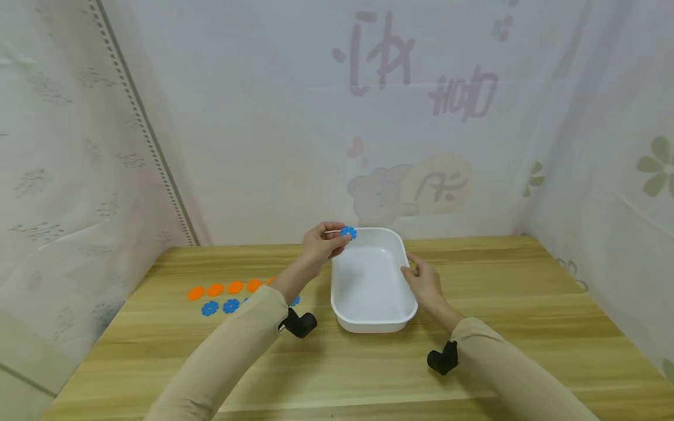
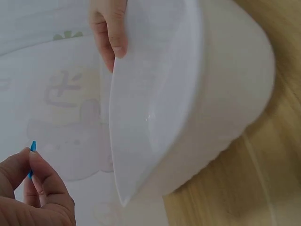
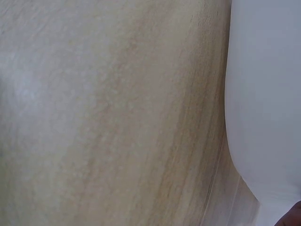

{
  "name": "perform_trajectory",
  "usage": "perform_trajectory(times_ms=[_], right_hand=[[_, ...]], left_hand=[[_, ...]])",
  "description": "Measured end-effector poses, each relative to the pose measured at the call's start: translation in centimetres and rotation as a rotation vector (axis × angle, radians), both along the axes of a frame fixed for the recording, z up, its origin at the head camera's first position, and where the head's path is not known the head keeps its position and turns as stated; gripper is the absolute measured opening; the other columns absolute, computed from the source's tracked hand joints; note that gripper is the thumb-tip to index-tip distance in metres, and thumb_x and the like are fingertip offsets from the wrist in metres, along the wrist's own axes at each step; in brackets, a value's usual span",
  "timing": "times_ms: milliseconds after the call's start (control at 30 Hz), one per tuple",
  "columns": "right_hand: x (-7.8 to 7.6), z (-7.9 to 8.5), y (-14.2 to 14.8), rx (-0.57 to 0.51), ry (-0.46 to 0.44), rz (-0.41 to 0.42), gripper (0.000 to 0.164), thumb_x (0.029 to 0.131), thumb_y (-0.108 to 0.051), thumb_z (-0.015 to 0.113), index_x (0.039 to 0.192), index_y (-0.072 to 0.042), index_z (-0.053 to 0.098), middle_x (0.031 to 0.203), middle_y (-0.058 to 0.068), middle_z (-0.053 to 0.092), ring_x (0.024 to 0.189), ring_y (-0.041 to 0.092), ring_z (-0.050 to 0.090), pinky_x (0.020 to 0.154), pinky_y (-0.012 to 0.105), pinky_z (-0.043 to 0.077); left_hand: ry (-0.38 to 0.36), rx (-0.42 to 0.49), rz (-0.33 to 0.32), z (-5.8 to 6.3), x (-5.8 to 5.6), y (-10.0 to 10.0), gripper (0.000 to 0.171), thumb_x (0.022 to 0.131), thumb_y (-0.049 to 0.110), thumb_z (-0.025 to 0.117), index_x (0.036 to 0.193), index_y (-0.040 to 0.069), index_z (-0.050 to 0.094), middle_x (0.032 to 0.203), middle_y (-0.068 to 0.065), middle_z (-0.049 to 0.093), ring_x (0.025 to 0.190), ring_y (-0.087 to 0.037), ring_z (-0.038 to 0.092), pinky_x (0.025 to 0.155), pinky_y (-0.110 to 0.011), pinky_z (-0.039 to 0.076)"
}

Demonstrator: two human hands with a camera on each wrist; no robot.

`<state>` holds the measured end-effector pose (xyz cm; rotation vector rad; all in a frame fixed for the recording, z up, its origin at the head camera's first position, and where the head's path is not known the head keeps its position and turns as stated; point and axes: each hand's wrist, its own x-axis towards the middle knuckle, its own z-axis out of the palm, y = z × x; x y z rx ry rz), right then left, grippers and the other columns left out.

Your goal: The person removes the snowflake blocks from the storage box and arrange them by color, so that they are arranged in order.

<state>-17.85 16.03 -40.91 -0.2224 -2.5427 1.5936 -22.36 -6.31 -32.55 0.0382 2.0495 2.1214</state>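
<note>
Between thumb and fingers, my left hand (image 1: pixel 318 245) pinches a blue notched disc (image 1: pixel 348 233), raised at the far left corner of a white plastic basin (image 1: pixel 375 326). The left wrist view shows that disc (image 2: pixel 33 146) edge-on between the fingertips. My right hand (image 1: pixel 425 283) grips the basin's right rim, thumb on the rim and fingers along the outside wall. Inside, the visible basin floor is bare. In the right wrist view only a fingertip (image 3: pixel 292 217) shows beside the basin's wall (image 3: pixel 263 103).
Left of the basin lie a row of orange notched discs (image 1: pixel 215 290) and a row of blue ones (image 1: pixel 231 306), partly hidden by my left forearm. Everything stands on a wood-grain table (image 1: pixel 316 380). Printed cloth (image 1: pixel 253 117) hangs behind and at both sides.
</note>
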Motion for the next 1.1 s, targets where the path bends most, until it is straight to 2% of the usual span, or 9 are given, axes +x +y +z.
perform_trajectory(times_ms=[233, 500, 767, 933, 1100], right_hand=[[0.1, 0.0, -0.2, 0.008, -0.004, -0.005, 0.045, 0.095, -0.011, 0.053, 0.139, -0.003, 0.044, 0.084, 0.024, 0.061, 0.072, 0.029, 0.061, 0.061, 0.033, 0.056], [0.3, 0.1, -0.2, 0.027, 0.007, -0.007, 0.044, 0.095, -0.011, 0.053, 0.138, -0.002, 0.044, 0.082, 0.023, 0.060, 0.071, 0.029, 0.060, 0.059, 0.033, 0.055], [0.4, 0.3, -0.1, 0.046, 0.007, 0.013, 0.044, 0.095, -0.011, 0.053, 0.137, -0.001, 0.044, 0.075, 0.020, 0.057, 0.063, 0.024, 0.060, 0.055, 0.031, 0.055], [0.4, 0.3, -0.1, 0.056, 0.007, 0.018, 0.044, 0.095, -0.011, 0.052, 0.138, -0.001, 0.044, 0.074, 0.019, 0.057, 0.063, 0.025, 0.060, 0.055, 0.032, 0.055], [0.3, 0.3, -0.1, 0.046, 0.006, 0.023, 0.045, 0.096, -0.011, 0.052, 0.138, -0.001, 0.043, 0.078, 0.022, 0.058, 0.068, 0.029, 0.062, 0.057, 0.033, 0.056]], left_hand=[[-0.026, 0.065, 0.005, -0.6, 1.6, -3.1, 0.036, 0.088, 0.001, 0.062, 0.123, 0.002, 0.052, 0.087, 0.003, 0.054, 0.071, -0.004, 0.060, 0.069, -0.017, 0.052], [-0.038, 0.065, 0.021, -2.2, 3.4, -7.6, 0.037, 0.090, 0.002, 0.060, 0.125, -0.001, 0.048, 0.086, 0.003, 0.053, 0.072, -0.002, 0.061, 0.068, -0.014, 0.051], [-0.047, 0.094, 0.033, -3.8, 5.2, -11.7, 0.031, 0.089, 0.009, 0.064, 0.118, 0.007, 0.053, 0.088, 0.008, 0.059, 0.079, -0.002, 0.063, 0.074, -0.017, 0.052], [-0.104, 0.062, 0.065, -4.5, 5.8, -13.5, 0.040, 0.091, 0.010, 0.062, 0.127, 0.004, 0.047, 0.093, 0.008, 0.059, 0.085, -0.003, 0.063, 0.079, -0.017, 0.051], [-0.113, 0.037, 0.088, -4.9, 6.3, -15.1, 0.038, 0.093, 0.011, 0.059, 0.128, 0.004, 0.045, 0.090, 0.009, 0.061, 0.082, -0.002, 0.063, 0.075, -0.017, 0.051]])
